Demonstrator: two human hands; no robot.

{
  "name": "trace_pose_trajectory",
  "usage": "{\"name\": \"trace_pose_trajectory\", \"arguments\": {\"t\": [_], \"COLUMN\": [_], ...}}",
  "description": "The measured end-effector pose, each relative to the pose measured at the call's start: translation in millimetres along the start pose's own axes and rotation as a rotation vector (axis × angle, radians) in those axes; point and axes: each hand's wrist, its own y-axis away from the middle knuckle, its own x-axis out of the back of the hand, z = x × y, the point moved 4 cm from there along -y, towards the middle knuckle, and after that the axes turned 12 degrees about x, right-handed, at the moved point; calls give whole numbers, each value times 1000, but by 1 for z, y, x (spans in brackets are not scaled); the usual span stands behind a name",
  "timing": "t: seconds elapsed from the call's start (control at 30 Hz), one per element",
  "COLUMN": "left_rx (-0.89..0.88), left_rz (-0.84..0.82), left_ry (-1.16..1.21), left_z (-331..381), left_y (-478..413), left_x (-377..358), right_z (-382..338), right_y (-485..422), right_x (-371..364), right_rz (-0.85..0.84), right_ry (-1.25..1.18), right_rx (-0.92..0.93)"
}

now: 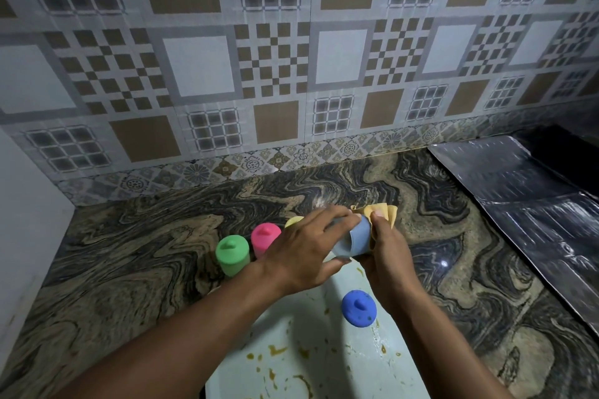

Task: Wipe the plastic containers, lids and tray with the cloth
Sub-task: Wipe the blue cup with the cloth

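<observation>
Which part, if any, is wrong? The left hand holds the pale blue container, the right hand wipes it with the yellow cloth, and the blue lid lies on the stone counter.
Only the lid's place: the head view shows the blue lid on the white tray, not the counter.

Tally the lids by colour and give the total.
Green lid: 1
Pink lid: 1
Yellow lid: 1 (partly hidden)
Blue lid: 1
Total: 4
</observation>
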Motion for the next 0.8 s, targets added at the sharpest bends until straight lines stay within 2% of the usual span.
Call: {"name": "trace_pose_trajectory", "arguments": {"t": [0.13, 0.23, 0.3, 0.43, 0.57, 0.8], "left_rx": [55, 239, 370, 467, 455, 470], "left_rz": [29, 25, -38, -218, -346, -503], "left_ry": [42, 115, 131, 8, -110, -290], "left_z": [-3, -12, -24, -48, -49, -64], "left_y": [-2, -13, -25, -51, -68, -83], "left_x": [5, 9, 9, -7, -33, -70], "right_z": [4, 0, 1, 12, 21, 37], "right_y": [-3, -13, -21, -29, -30, -33], "right_x": [2, 17, 33, 56, 68, 73], "right_rz": [-3, 127, 200, 219, 156, 168], "right_ry": [-55, -124, -160, -174, -66, -23], "right_rx": [-77, -87, -102, -160, -162, -191]}}
